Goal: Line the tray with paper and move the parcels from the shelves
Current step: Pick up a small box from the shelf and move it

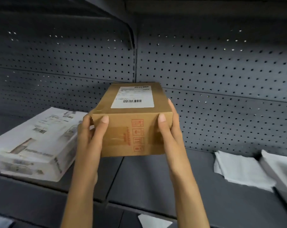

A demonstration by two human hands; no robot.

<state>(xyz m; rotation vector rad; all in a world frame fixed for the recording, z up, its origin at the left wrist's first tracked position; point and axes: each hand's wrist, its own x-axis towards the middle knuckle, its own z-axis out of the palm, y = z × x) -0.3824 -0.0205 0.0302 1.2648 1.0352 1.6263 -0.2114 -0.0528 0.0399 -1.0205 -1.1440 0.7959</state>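
The brown cardboard box [131, 119] is clasped at its near corners by the left hand [90, 137] and right hand [170, 134], above the dark shelf [147, 178], with bare shelf beneath. A white parcel [34, 145] lies left; pale packets [241, 170] right, cut off. Label text is unreadable.

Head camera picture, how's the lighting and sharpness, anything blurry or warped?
Head view: dim overall, the upper shelving in shadow; the cardboard box held by the left hand and right hand is fairly sharp; the white-wrapped parcel looks smeared; wide-angle bending curves the pegboard back panel.
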